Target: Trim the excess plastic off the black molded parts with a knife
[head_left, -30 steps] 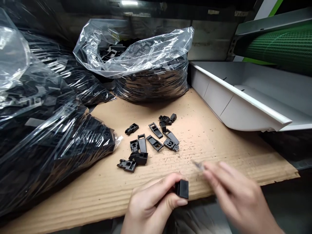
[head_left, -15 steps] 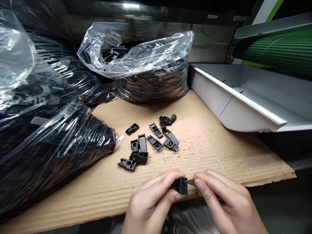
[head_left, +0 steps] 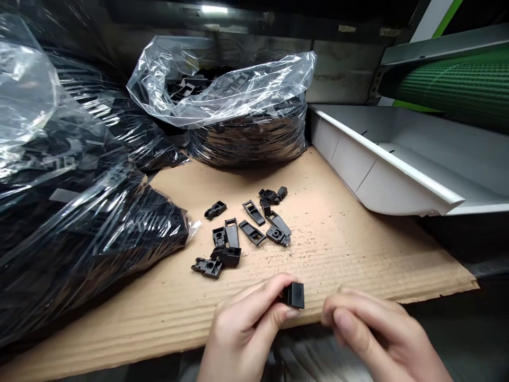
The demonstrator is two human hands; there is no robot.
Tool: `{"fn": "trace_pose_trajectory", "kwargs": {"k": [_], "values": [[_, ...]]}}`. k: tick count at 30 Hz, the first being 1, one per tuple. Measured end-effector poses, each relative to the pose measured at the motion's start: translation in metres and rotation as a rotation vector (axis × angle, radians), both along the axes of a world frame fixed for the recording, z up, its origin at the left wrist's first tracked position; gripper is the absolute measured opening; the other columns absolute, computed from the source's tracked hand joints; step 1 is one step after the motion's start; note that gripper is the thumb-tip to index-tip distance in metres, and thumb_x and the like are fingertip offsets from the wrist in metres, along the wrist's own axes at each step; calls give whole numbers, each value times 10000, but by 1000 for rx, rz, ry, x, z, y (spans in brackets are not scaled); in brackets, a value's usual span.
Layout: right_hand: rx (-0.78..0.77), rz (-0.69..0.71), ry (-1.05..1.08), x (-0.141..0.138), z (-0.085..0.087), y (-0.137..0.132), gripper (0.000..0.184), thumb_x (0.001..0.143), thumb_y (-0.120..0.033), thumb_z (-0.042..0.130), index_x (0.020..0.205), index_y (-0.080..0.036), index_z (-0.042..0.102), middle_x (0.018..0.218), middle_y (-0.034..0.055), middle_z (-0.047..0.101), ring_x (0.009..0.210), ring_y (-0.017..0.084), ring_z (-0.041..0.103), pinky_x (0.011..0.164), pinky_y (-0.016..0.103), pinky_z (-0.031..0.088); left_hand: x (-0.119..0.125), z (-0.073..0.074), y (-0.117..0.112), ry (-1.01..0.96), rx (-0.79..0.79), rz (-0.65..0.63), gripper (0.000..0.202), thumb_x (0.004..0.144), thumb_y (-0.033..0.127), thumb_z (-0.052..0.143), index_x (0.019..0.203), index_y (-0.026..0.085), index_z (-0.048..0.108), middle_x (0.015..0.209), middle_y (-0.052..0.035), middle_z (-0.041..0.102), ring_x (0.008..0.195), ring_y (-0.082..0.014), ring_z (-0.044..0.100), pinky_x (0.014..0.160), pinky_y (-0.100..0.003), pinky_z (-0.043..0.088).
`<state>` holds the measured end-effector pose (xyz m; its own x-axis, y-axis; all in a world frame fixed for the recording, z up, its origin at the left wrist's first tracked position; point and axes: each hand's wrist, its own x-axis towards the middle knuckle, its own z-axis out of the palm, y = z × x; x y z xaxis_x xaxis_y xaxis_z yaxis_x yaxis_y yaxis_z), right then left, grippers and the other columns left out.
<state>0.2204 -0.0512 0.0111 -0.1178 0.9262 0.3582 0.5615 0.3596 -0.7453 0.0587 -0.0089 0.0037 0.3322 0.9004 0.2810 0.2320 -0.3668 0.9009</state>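
My left hand (head_left: pixel 242 334) pinches a small black plastic part (head_left: pixel 296 295) between thumb and fingers, just above the front edge of the cardboard sheet (head_left: pixel 358 249). My right hand (head_left: pixel 369 334) sits a little to the right of the part, not touching it. Its fingers are curled in a pinch. The thin grey blade seen in it earlier is hidden by the fingers. Several loose black plastic parts (head_left: pixel 242 228) lie scattered on the cardboard beyond my hands.
Clear plastic bags full of black parts stand at the back (head_left: pixel 238 106) and along the left (head_left: pixel 79 228). A white metal chute (head_left: pixel 397 164) runs along the right, with a green roller (head_left: pixel 457 85) above it. The cardboard's front edge lies under my hands.
My right hand brought a thin grey blade to the part's edge, then pulled back down and to the right. My left hand has kept hold of the part, lifting it slightly.
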Motion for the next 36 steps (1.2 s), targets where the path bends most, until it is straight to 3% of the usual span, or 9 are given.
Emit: {"fn": "trace_pose_trajectory", "kwargs": {"k": [4,6,8,10,13,16,19,23,36], "values": [[-165,-144,54,0,4,13,151,813,-314,497,707,-207,483,614,-33,531,549,104,557,470,157,464,-1,4,2,34,31,-92,170,766,190,590,887,264,683,854,-19,645,799,-180,595,709,-232,498],[-93,-217,33,1,3,14,94,827,-293,483,782,-213,504,675,-24,564,629,107,592,531,151,487,-3,5,2,21,-38,-76,148,742,226,624,864,274,692,719,-8,596,650,-153,571,594,-217,497],[20,-236,-8,5,1,11,135,849,-245,454,970,-243,514,830,-11,615,781,107,619,655,145,497,-5,5,0,-77,-239,-85,156,757,270,617,902,286,672,586,26,562,504,-116,542,491,-188,474],[106,-191,-59,8,-1,6,245,855,-182,437,1081,-268,479,919,-13,628,830,95,620,719,132,483,-4,6,-2,-243,-447,-126,214,757,354,616,956,278,629,637,25,624,551,-127,598,547,-201,496],[203,-49,-119,11,-2,-1,301,841,-103,433,1098,-255,468,824,-22,637,699,76,623,647,115,487,3,7,-4,-442,-523,-133,324,690,501,623,849,222,580,791,-13,660,719,-162,628,639,-221,493],[233,43,-229,13,-5,-2,331,837,-68,401,1125,-220,465,787,10,628,657,100,620,609,159,505,11,7,-2,-477,-533,-10,191,763,367,607,769,215,491,675,26,624,594,-113,594,563,-190,472],[298,-9,-331,16,-8,0,276,830,-87,438,1086,-174,496,827,67,647,715,155,635,641,225,517,13,6,0,-348,-461,101,146,743,197,613,882,224,576,759,12,652,665,-137,616,632,-220,494],[423,-50,-373,17,-7,3,300,781,-52,521,1070,-131,513,822,80,672,709,172,640,661,254,510,8,7,2,-140,-210,107,188,692,124,656,802,269,702,850,32,680,844,-146,603,763,-183,472],[441,-91,-423,16,-10,7,290,762,-29,514,1021,-132,593,763,61,641,652,153,593,588,245,474,5,5,5,-146,-60,16,282,729,73,628,878,307,678,868,94,659,842,-64,587,756,-53,434]]}}
